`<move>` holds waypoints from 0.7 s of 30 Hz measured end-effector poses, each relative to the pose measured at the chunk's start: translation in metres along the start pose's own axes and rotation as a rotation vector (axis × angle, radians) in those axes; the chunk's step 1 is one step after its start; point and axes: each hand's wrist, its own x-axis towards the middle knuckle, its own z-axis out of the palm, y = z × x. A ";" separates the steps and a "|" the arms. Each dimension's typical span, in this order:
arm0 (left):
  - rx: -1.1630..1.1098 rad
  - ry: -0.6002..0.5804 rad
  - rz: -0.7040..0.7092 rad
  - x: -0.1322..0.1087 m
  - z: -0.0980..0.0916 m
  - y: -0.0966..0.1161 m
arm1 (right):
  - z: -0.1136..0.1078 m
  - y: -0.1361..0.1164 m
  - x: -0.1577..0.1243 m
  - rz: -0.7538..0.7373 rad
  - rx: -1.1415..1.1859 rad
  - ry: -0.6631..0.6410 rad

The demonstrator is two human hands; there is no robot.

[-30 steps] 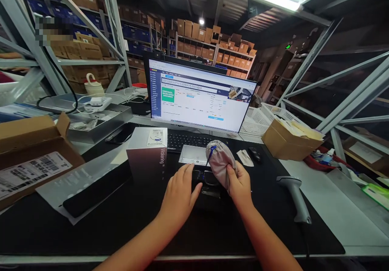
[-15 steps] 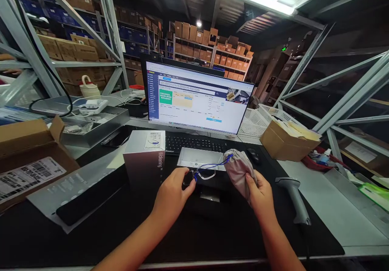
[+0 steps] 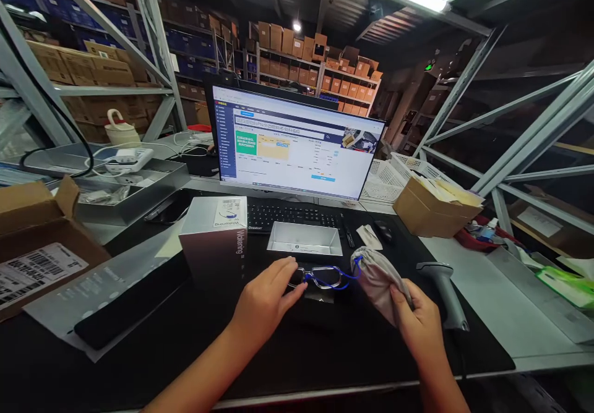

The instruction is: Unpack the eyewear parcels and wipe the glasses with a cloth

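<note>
A pair of glasses with clear frames and blue parts hangs over the black mat, its left end pinched between the thumb and fingers of my left hand. My right hand grips a grey drawstring pouch, whose gathered mouth points toward the glasses. A blue cord lies between the pouch mouth and the glasses. Behind them is an open white box tray. The tall box marked "Wakening" stands left of the tray.
A monitor stands behind a black keyboard. On the right are a barcode scanner, a mouse and a cardboard box. An opened carton and a printed sheet lie left.
The glasses have turned to show both lenses more fully. My right hand and the pouch have moved right and slightly down, uncovering a pale packet behind. The whole view has shifted slightly.
</note>
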 end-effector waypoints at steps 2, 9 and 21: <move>0.039 -0.037 0.094 -0.001 -0.001 0.001 | -0.002 -0.004 0.004 -0.010 -0.003 0.036; 0.108 0.111 0.184 -0.001 -0.007 0.000 | -0.005 -0.010 0.006 0.005 -0.061 0.077; -0.027 0.017 0.068 -0.003 -0.001 -0.004 | -0.030 0.009 -0.005 0.141 -0.171 0.234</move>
